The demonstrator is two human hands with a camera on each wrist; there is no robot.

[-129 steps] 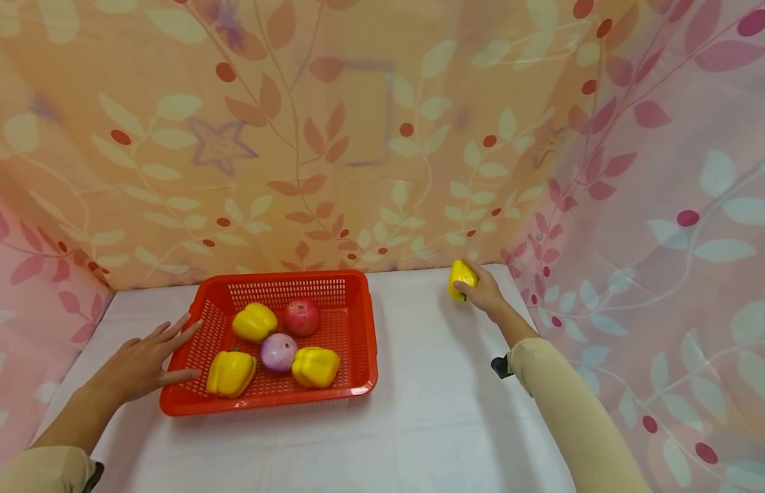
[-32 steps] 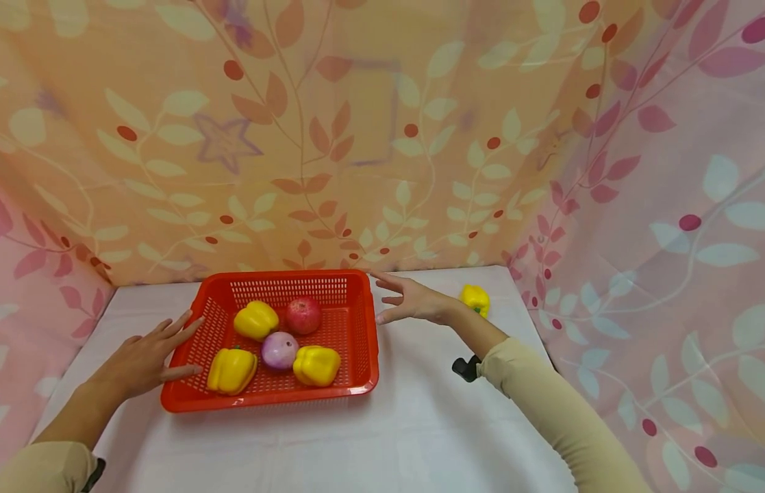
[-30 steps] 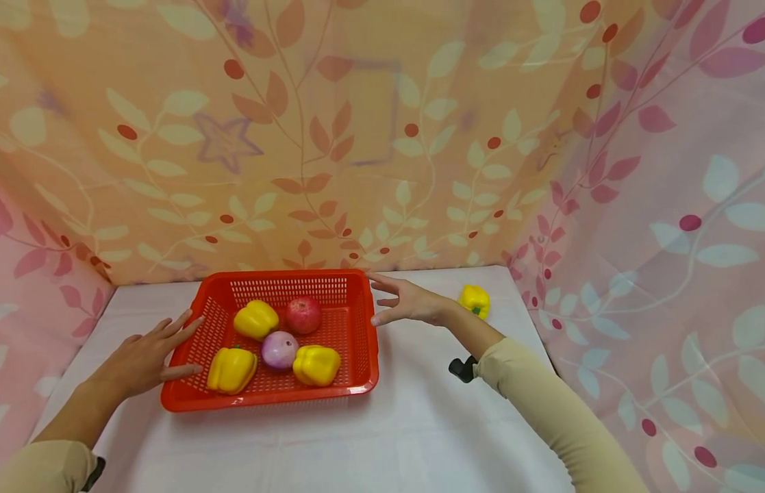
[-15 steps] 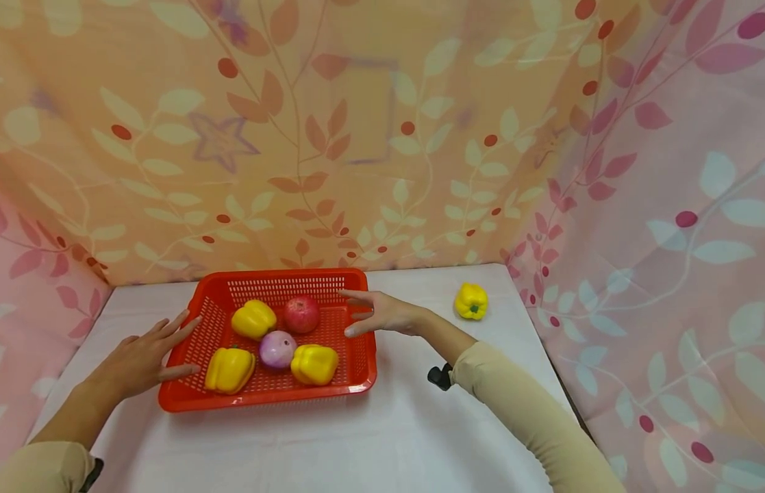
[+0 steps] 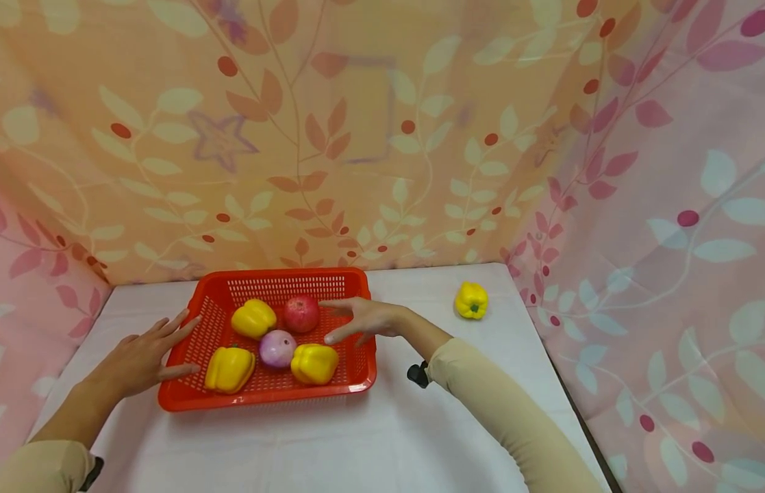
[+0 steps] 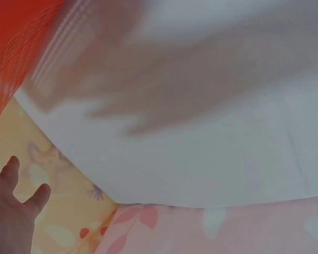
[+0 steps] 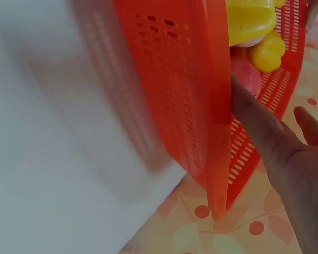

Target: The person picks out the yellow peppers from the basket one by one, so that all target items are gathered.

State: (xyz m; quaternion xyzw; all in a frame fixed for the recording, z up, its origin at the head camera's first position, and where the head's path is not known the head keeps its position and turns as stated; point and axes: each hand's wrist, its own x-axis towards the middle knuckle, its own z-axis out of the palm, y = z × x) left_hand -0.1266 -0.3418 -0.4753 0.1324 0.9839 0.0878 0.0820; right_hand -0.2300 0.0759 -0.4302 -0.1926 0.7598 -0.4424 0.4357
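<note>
Head view: holds left hand [image 5: 138,360] and right hand [image 5: 366,318] spread, gripping nothing; has round red pomegranate [image 5: 302,313] just left of nearer right hand, well apart from left.

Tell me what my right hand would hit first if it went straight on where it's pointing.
Probably the red pomegranate, just beyond the fingers of your right hand in the head view. How high the hand sits over the red basket is unclear, so it might pass above the fruit.

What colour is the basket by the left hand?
Red; the basket shows best in the head view.
</note>
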